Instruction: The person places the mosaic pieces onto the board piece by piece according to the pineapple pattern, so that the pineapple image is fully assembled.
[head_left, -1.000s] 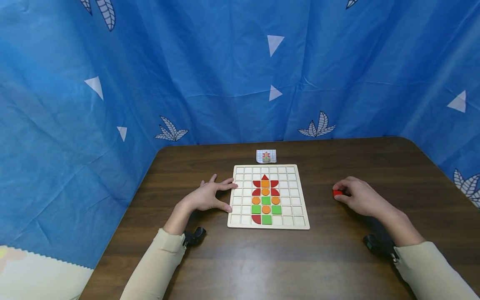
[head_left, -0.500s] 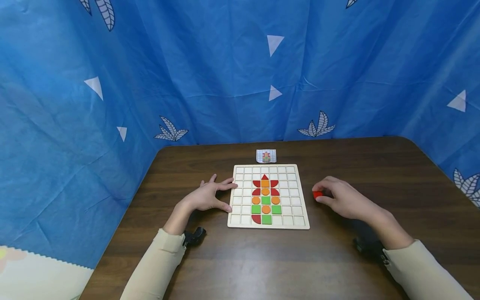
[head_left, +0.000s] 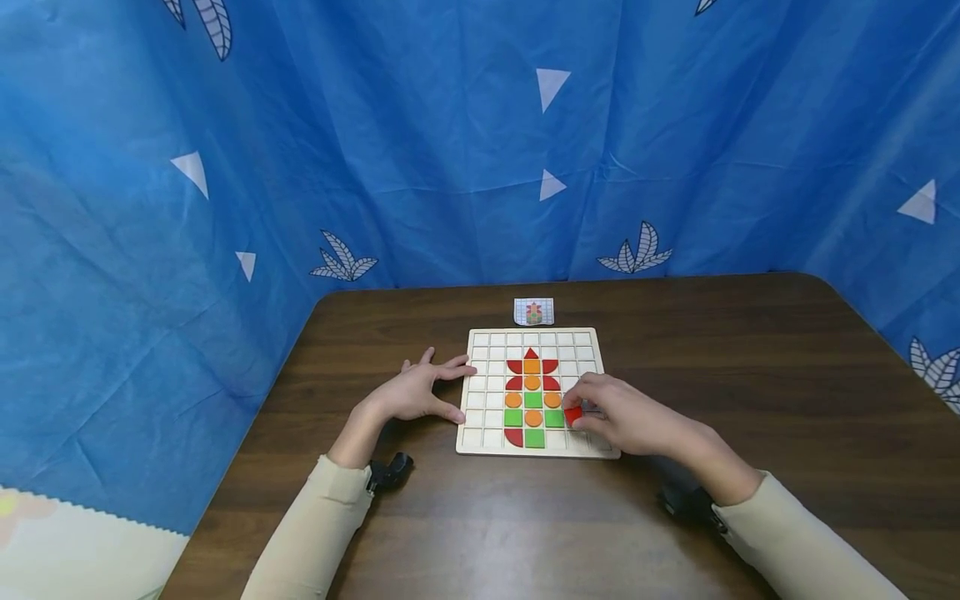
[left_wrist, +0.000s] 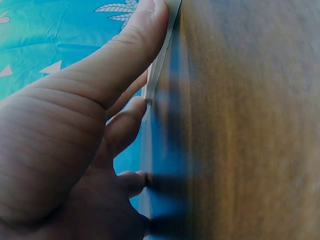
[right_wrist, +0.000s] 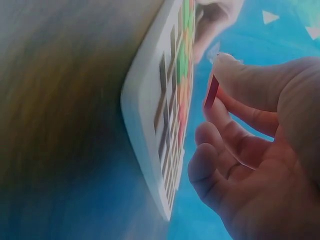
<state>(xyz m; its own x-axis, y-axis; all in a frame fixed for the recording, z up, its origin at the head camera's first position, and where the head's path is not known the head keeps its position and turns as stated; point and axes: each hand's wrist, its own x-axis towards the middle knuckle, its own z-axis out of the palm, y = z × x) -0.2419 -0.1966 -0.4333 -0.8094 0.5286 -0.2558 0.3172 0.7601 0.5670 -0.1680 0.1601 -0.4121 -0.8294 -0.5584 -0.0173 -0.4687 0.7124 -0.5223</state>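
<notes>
My right hand (head_left: 630, 415) pinches a flat red tile (head_left: 573, 415) between thumb and fingers, over the right part of a pale gridded board (head_left: 480, 440). In the right wrist view the red tile (right_wrist: 212, 92) shows edge-on, apart from the board's surface. My left hand (head_left: 408, 393) touches the board's left edge, its thumb and fingers spread. The left wrist view has the thumb (left_wrist: 142, 30) along that edge. Set in the grid's middle columns are green squares (head_left: 533, 400), orange discs (head_left: 532, 418), an orange square (head_left: 532, 367) and red pieces, including a triangle (head_left: 531, 353) and a quarter-round (head_left: 513, 437).
A small card (head_left: 533, 312) printed with a coloured pattern lies just beyond the board. Dark brown wood makes up the table (head_left: 480, 517), with a blue curtain (head_left: 450, 150) hanging behind it. Black wrist cameras (head_left: 390, 472) are strapped to both wrists.
My right hand has travelled left with the red tile, from the bare table at the right to over the board. The left hand has stayed at the board's left edge.
</notes>
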